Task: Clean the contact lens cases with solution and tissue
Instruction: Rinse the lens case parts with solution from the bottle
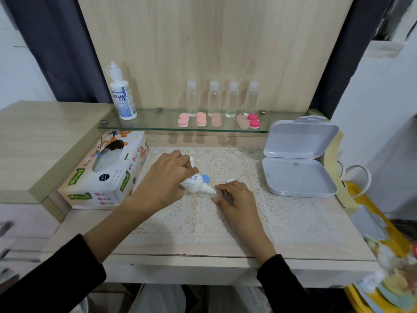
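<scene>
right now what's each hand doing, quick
Left hand: grips the small solution bottle, tilted with its nozzle down.
Right hand: pinches what looks like a clear lens case at the nozzle.

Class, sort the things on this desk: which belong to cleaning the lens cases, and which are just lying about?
Job: small solution bottle in the left hand; clear case held by the right hand; tissue box; pink cases on the shelf.
Lying about: four clear bottles; open grey box; yellow bag.
</scene>
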A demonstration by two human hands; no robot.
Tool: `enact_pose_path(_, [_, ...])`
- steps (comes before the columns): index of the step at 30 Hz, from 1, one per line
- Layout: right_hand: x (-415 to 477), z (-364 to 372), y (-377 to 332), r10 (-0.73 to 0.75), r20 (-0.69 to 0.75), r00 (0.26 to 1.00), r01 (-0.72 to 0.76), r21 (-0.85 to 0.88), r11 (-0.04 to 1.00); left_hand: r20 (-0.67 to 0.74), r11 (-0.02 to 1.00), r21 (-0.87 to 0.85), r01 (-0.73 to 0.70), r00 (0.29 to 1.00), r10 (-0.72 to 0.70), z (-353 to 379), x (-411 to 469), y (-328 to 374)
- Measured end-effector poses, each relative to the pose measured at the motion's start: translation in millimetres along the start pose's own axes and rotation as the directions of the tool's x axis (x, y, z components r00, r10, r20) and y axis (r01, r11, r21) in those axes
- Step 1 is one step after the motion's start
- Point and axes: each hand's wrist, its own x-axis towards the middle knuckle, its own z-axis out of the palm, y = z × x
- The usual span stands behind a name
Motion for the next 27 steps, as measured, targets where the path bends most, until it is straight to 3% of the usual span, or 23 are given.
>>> enact_pose_path(9, [0,-2,-2,0.0,0.01,1.0,0.0,-0.01,1.0,-0.006,0.998,-0.046,0.034,0.999,-0.034,2,-3,0])
enact_pose_path(16, [-2,-4,-4,0.005,0.005,1.0,-0.005,0.011,1.0,0.018,0.944,-0.194,0.266,0.963,-0.267,18,-23,3])
enact_pose_path(19, [-2,-4,-3,0.007,0.003,1.0,-0.007,0.009,1.0,0.033,0.855,-0.319,0.408,0.907,-0.421,22,-30,6])
enact_pose_path(22, [-2,-3,-2,0.008,0.007,1.0,-0.008,0.008,1.0,0.015,0.694,-0.486,0.531,0.799,-0.601,25,-33,7])
enact_pose_path(27, [-1,-3,-1,0.006,0.009,1.0,-0.006,0.013,1.0,0.049,0.413,-0.7,0.583,0.616,-0.786,28,-32,2])
